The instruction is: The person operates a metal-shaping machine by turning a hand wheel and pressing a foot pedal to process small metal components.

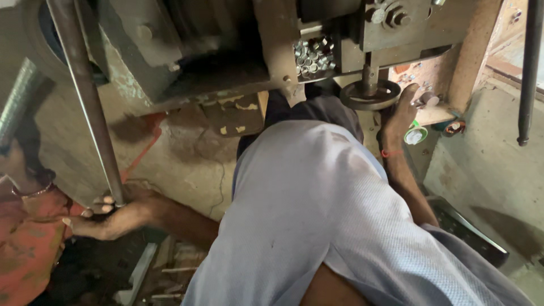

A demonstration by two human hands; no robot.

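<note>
My left hand (105, 215) is wrapped around the lower end of a long grey metal lever (85, 102) that slants up to the top left. My right hand (403, 110) reaches forward beside a round dark metal die plate (370, 95) under a vertical shaft of the press machine (226, 51). Its fingertips touch a small round metal piece (429, 100) on the wooden ledge. A red thread circles that wrist. My pale blue shirt (317, 215) fills the middle of the view.
A tray of several small shiny metal rings (313, 56) sits in the machine above the die plate. A small white and green cap (415, 135) lies below the ledge. Red cloth (25, 249) is at the left. A dark vertical rod (528, 73) hangs at the right.
</note>
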